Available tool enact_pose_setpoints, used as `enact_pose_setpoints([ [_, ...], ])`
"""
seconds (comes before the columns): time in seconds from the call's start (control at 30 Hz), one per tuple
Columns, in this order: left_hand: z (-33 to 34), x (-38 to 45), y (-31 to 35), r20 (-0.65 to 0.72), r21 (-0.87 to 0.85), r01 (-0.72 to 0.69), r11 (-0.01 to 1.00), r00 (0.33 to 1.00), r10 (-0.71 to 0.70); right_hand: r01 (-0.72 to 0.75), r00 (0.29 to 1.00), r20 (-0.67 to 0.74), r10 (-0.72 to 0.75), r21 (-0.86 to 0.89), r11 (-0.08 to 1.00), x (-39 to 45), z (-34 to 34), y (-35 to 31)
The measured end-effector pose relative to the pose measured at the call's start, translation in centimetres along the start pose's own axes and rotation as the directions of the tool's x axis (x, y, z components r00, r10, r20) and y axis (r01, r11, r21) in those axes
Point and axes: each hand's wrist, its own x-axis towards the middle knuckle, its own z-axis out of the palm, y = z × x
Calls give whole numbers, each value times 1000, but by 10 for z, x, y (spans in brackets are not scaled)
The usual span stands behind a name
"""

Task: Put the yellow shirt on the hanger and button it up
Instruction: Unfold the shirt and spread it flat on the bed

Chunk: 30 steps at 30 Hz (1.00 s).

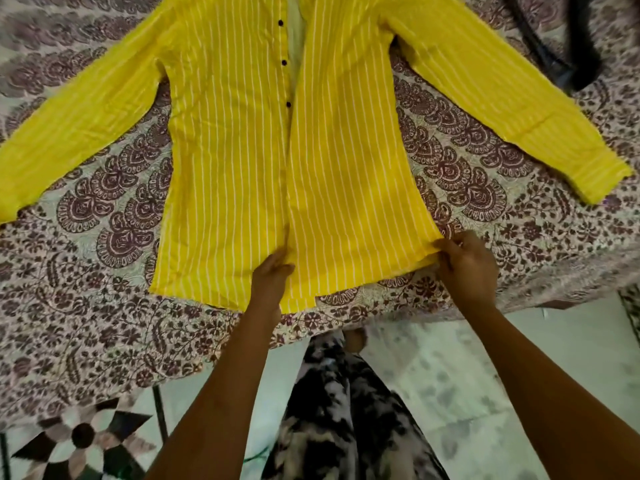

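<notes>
On the patterned bedspread [104,306] the yellow shirt [235,150] lies flat and unbuttoned, collar end away, hem toward the person. Left hand [268,282] grips the hem's center edge, right hand [467,268] pinches its right corner.

Both arms are bare all the way up, no sleeves, no watch or bangles that I can spot. Left hand [268,282] and right hand [467,268] look ringless. Legwear is a black-and-white blotchy print [346,410], kinda tie-dye
</notes>
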Motion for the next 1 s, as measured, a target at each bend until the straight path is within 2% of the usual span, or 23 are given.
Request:
enact_pose_setpoints([
  [0.07, -2, 0, -9, -2, 0, -14, 1000, 1000, 14, 11, 1000, 15, -11, -13, 1000, -3, 2, 1],
  [0.17, -4, 2, -21, -190, 174, -66, 983, 977, 100, 33, 996, 87, -23, -111, 993, -11, 12, -1],
  [0.23, -4, 3, -26, -262, 256, -100, 961, 950, 169, -17, 990, 135, 43, -186, 982, -14, 16, -5],
  [0.33, -2, 6, -29, -222, 407, -141, 903, 943, 248, -87, 984, 133, 119, -224, 971, -13, 15, -9],
  [0.43, 0, 10, -29, -144, 473, -210, 856, 939, 311, -91, 989, 89, 118, -267, 959, -13, 13, -8],
  [0.53, -1, 13, -35, -87, 538, -232, 810, 941, 327, -110, 982, 118, 149, -284, 952, -11, 12, -6],
  [0.63, -3, 17, -37, -107, 614, -172, 771, 949, 297, -55, 977, 186, 103, -247, 967, -7, 14, -1],
  [0.7, -2, 23, -29, -141, 657, -166, 735, 931, 336, -55, 985, 153, 81, -172, 984, 2, 13, -3],
  [0.87, 12, 54, 31, -158, 603, -332, 725, 841, 517, -46, 999, -2, 46, -3, 999, 56, 10, -31],
  [1.0, 31, 89, 98, -123, 520, -407, 751, 835, 537, 27, 1000, 5, -27, 52, 998, 120, 16, -60],
])
